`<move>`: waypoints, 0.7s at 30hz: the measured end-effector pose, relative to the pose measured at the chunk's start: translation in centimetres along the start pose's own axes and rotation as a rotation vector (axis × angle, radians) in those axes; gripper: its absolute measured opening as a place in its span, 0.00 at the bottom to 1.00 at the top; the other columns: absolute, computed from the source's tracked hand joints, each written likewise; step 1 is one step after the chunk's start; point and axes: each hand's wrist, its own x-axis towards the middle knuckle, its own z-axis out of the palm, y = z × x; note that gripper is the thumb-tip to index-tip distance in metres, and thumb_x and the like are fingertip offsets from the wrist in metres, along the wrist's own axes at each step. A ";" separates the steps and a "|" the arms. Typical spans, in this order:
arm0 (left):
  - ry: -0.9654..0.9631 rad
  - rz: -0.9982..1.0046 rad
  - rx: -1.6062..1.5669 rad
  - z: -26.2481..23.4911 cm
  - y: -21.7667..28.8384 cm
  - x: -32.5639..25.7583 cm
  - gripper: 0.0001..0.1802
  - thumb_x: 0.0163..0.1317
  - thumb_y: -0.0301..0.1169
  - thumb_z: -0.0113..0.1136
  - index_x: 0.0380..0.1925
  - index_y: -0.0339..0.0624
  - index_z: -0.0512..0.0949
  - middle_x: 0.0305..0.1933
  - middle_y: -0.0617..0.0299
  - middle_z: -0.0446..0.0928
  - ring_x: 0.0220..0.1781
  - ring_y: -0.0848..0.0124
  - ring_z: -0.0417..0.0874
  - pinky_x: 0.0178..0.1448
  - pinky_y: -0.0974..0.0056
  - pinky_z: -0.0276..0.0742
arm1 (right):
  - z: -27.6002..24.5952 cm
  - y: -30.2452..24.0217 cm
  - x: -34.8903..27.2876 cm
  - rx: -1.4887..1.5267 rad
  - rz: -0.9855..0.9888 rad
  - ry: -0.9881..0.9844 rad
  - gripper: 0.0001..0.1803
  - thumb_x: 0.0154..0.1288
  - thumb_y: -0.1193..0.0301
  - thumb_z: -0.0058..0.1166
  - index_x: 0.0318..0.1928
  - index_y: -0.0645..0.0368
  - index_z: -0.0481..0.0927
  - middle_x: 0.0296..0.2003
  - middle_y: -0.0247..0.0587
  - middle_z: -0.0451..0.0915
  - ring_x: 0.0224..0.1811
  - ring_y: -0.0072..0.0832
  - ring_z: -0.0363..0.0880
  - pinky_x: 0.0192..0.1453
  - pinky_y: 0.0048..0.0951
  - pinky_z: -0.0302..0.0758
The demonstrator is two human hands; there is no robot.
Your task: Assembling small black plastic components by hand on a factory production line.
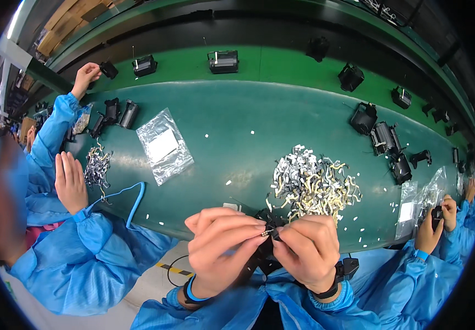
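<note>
Both of my hands meet over the near edge of the table. My left hand [223, 247] pinches a small pale wire end [266, 233] between thumb and fingertips. My right hand [311, 250] is closed on a small black plastic part [275, 233] right beside it. The fingers cover most of both pieces, so their full shape is hidden. Just beyond my right hand lies a heaped pile of short wires with white connectors [314, 184], in white, grey, black and yellow. Dark material shows below and between my hands, too hidden to name.
A clear plastic bag [165, 146] lies left of centre. Black housings [385, 137] cluster at the right; others [223, 61] stand on the far green strip [182, 71]. Co-workers in blue smocks sit on both sides, one hand [71, 181] near a smaller wire pile [97, 166].
</note>
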 end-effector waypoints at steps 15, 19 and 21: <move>-0.081 -0.145 -0.275 0.0 0.3 0.2 0.11 0.52 0.16 0.72 0.37 0.34 0.89 0.39 0.54 0.87 0.41 0.65 0.82 0.50 0.62 0.69 | -1.1 0.3 0.7 0.024 -0.022 -0.079 0.18 0.42 0.78 0.75 0.39 0.61 0.88 0.38 0.35 0.82 0.37 0.34 0.79 0.36 0.31 0.78; -0.109 -0.315 -0.388 0.1 0.0 -0.3 0.12 0.53 0.19 0.75 0.39 0.38 0.90 0.42 0.60 0.87 0.42 0.68 0.81 0.50 0.64 0.69 | -0.9 0.4 0.6 0.011 -0.044 -0.073 0.18 0.42 0.77 0.74 0.39 0.61 0.88 0.37 0.35 0.82 0.36 0.33 0.80 0.36 0.31 0.78; -0.113 -0.443 -0.581 0.1 0.1 -0.3 0.13 0.54 0.17 0.74 0.41 0.36 0.89 0.43 0.58 0.86 0.43 0.68 0.81 0.51 0.64 0.71 | -0.7 0.6 0.4 0.012 -0.059 -0.067 0.18 0.41 0.77 0.74 0.39 0.60 0.88 0.37 0.35 0.83 0.36 0.32 0.80 0.36 0.30 0.77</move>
